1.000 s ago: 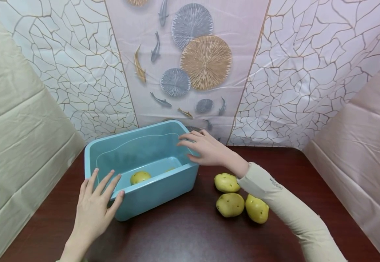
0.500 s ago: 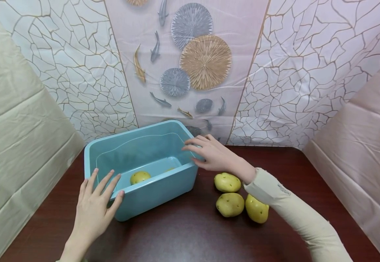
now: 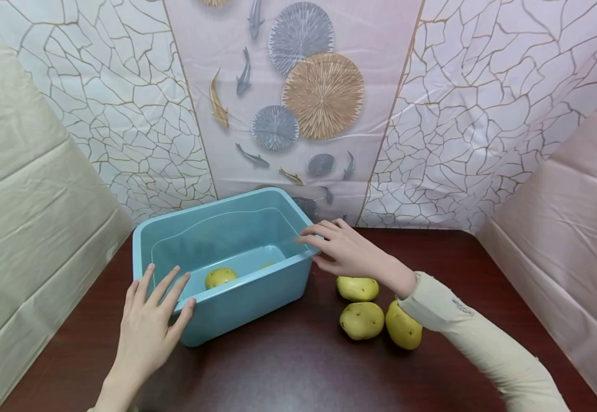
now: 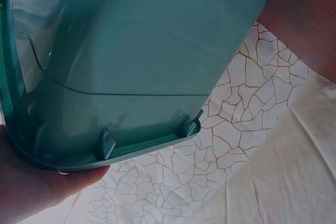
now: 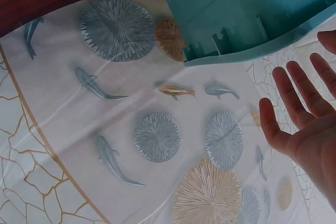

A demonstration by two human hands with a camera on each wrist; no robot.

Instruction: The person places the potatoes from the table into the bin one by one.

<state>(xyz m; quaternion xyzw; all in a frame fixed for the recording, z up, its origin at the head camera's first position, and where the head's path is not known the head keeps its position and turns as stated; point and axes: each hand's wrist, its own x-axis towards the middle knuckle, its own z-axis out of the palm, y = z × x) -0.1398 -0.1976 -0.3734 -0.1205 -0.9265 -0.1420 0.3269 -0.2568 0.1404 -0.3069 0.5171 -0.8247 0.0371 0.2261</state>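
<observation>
A blue plastic bin (image 3: 242, 312) stands on the left half of the table, a yellow-green potato (image 3: 221, 278) on its floor. Part of a second yellow piece shows behind the bin's front wall. My left hand (image 3: 146, 326) rests on the front left corner of the rim, fingers spread and fairly straight. At the right end of the bin, my right hand (image 3: 350, 249) is empty, its fingers loosely extended over the rim. Below that hand lie a partly covered potato (image 3: 357, 290), a second potato (image 3: 362, 321) and a third potato (image 3: 404, 327). The right wrist view shows the fingers spread beside the bin.
The dark red-brown table (image 3: 278, 366) meets a patterned cloth backdrop (image 3: 303, 160) behind the bin. Beige cloth panels close off the left side (image 3: 36, 189) and the right side (image 3: 561, 212).
My right hand has moved right and toward me, from over the bin's opening to its right rim, above the potatoes. The left hand and bin have stayed put.
</observation>
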